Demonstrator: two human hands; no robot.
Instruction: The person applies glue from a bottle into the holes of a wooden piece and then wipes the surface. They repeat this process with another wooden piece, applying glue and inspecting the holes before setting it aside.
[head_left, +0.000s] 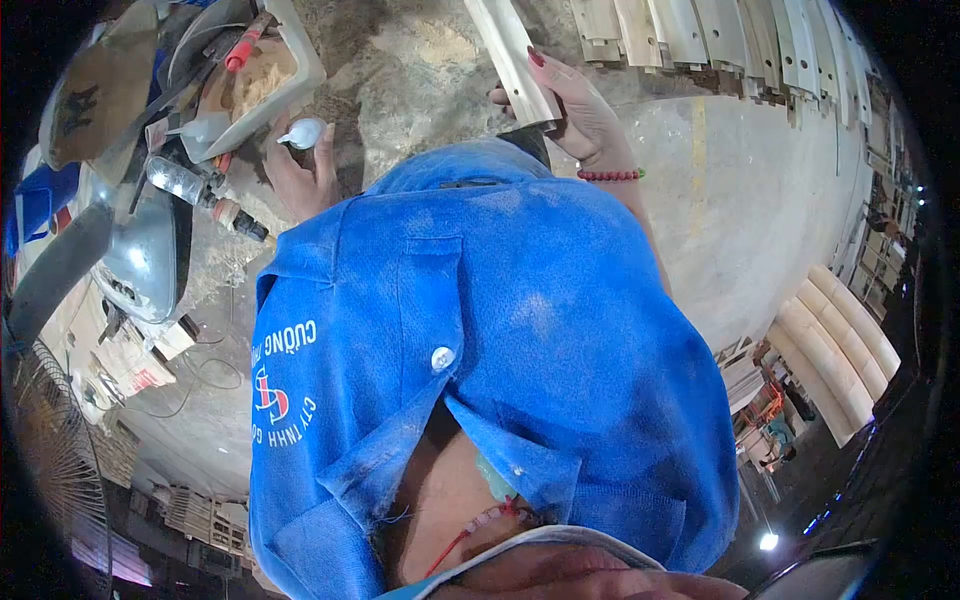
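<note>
My left hand [300, 178] is closed around a small white squeeze bottle [303, 133] with a pointed tip, near the grey tub at upper left. My right hand [588, 118], with a red bead bracelet at the wrist, grips the near end of a pale wooden slat [508, 50]. A small dark hole shows near that end, and the slat's far end runs out of the top of the view. Part of my right fingers is hidden behind the wood.
A cut-open grey tub [305, 70] holds brownish powder and a red marker-like tube [248, 42]. Beside it lie a clear plastic bottle [178, 180] and a grey plastic chair [145, 255]. Several wooden slats [680, 35] line the upper right; curved wooden pieces [830, 345] stand farther right.
</note>
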